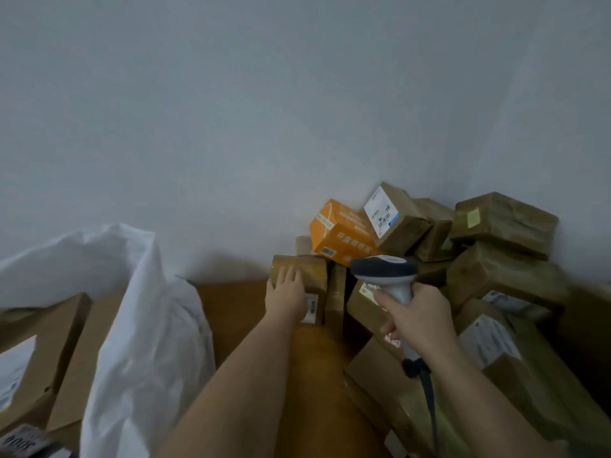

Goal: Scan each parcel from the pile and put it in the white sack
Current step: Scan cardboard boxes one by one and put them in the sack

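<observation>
A pile of taped brown parcels (pixel 502 279) fills the right corner against the wall, with an orange box (pixel 340 231) on top. My left hand (pixel 287 290) lies flat, fingers straight, on a brown parcel (pixel 314 276) at the pile's left edge; that parcel carries a small barcode label. My right hand (pixel 416 317) grips the handle of a grey and white barcode scanner (pixel 385 271), whose head points toward the pile. The white sack (pixel 145 325) stands at the left, its mouth slumped open.
Flat cardboard boxes (pixel 46 345) lean at the far left beside the sack. The scanner's dark cable (pixel 428 398) hangs down from the handle. A brown surface (pixel 231 309) shows between sack and pile. A plain pale wall (pixel 297 110) rises behind everything.
</observation>
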